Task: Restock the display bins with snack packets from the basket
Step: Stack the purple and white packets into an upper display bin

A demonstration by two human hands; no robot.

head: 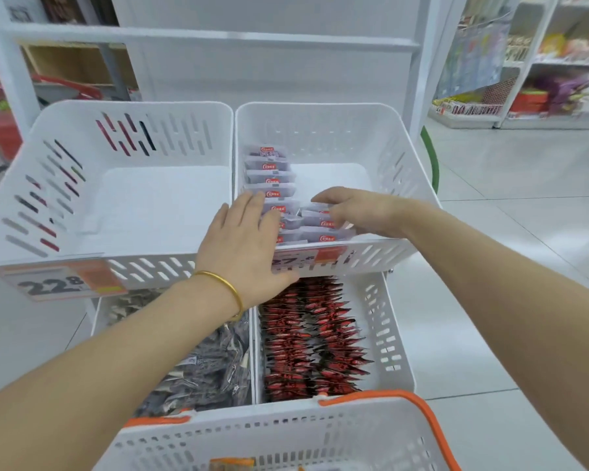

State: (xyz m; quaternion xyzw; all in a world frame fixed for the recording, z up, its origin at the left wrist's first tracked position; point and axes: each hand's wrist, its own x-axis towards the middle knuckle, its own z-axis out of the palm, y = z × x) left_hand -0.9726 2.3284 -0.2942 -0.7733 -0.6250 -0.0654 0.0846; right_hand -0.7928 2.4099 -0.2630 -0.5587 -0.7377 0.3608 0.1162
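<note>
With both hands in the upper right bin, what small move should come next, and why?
Probably the right hand should press its few grey packets flat against the front of the row, while the left hand steadies that row. The front packets look loose and tilted, the rest of the upper right bin is bare, and the upper left bin holds nothing.

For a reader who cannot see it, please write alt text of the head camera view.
Both hands, left hand and right hand, arrange grey snack packets in the upper right bin; the upper left bin holds nothing. Below are red packets, dark packets, and the white basket with orange handles.
</note>
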